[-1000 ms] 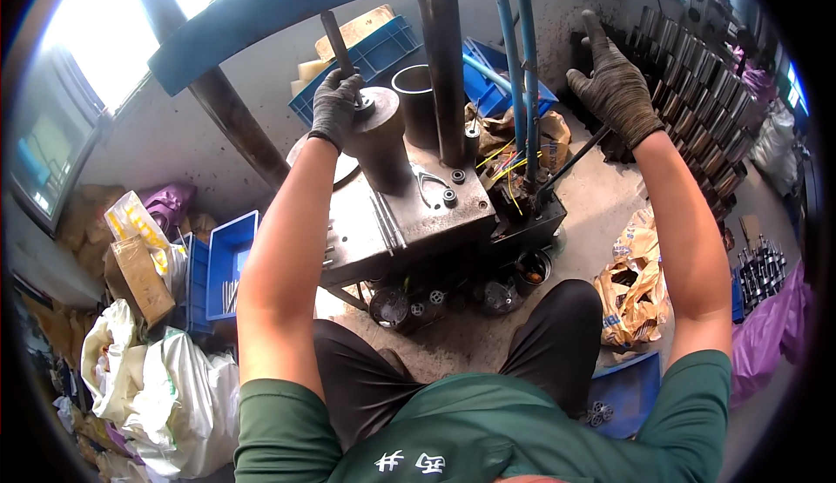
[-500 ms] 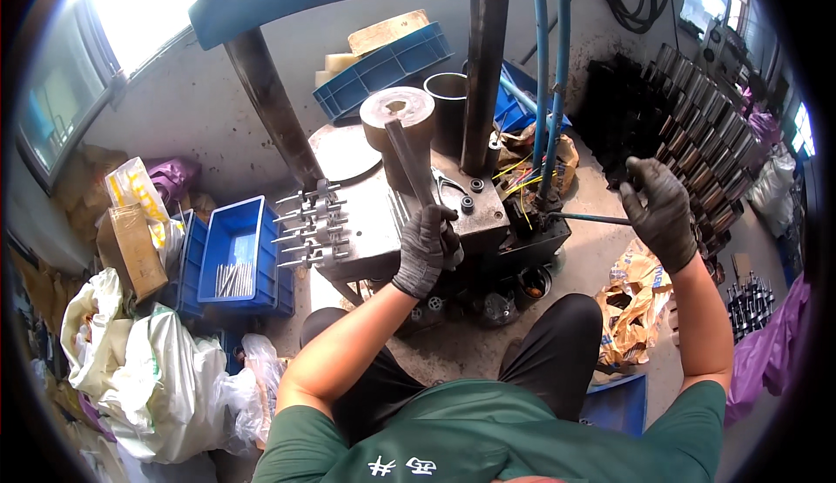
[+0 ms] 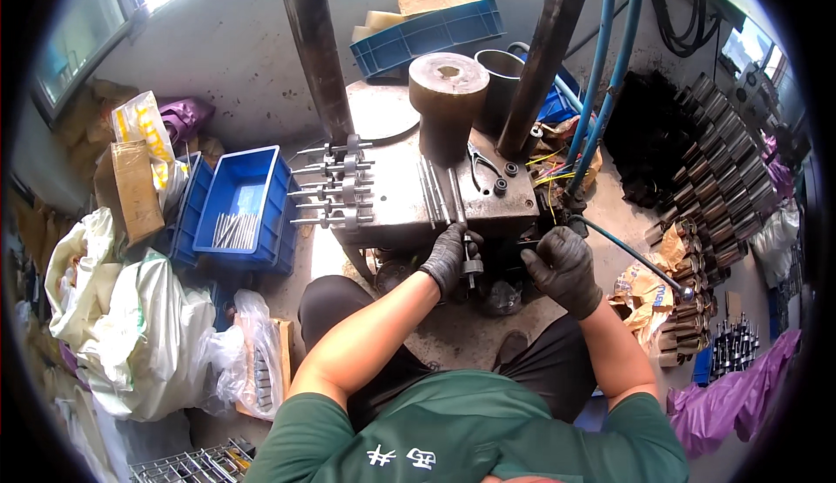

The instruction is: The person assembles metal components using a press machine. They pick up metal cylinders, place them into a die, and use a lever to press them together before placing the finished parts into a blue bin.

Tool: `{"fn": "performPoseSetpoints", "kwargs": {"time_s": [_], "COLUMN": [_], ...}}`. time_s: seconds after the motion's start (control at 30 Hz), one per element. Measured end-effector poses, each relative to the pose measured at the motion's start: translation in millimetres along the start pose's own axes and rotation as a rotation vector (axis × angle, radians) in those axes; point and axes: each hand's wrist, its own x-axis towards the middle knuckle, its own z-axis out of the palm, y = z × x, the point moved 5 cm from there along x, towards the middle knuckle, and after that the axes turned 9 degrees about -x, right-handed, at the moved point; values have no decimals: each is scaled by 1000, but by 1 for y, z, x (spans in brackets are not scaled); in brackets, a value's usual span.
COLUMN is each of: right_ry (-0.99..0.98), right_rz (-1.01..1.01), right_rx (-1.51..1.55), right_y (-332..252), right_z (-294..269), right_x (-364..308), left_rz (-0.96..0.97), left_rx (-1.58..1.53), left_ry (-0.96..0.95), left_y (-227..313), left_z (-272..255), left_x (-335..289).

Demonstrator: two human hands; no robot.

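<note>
Head view: left hand (image 3: 447, 261) fingers wrapped round a collared steel shaft (image 3: 471, 268), collar below the grip, probably held near mid-length for balance. Right hand (image 3: 564, 271) just right of it, fingers curled in a loose fist; can't tell if anything's inside. Just beyond left fingertips, loose steel rods (image 3: 430, 194) lie side by side on the steel bench (image 3: 396, 169), likely for easy pickup. Past them, rightward: forked tool (image 3: 475, 154), two ring bearings (image 3: 500, 187). Left of left fingers: collared shafts (image 3: 352, 191) lined along bench edge, ends overhanging, seemingly for quick grabbing; farther left, blue bin (image 3: 233, 255) with rods. Farthest ahead: flanged cylinder (image 3: 446, 100), upright.
</note>
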Motion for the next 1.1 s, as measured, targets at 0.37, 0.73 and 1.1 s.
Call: {"fn": "performPoseSetpoints", "kwargs": {"time_s": [0.37, 0.73, 1.1], "right_ry": [-265, -468, -1058], "right_rz": [333, 174, 34], "right_rx": [246, 263, 174], "right_y": [88, 93, 35], "right_z": [91, 118, 141], "right_x": [-9, -4, 10], "left_rz": [279, 824, 838], "left_rx": [668, 609, 348], "left_ry": [-209, -149, 238], "left_y": [-26, 72, 444], "left_z": [-25, -3, -215], "left_x": [-27, -112, -82]}}
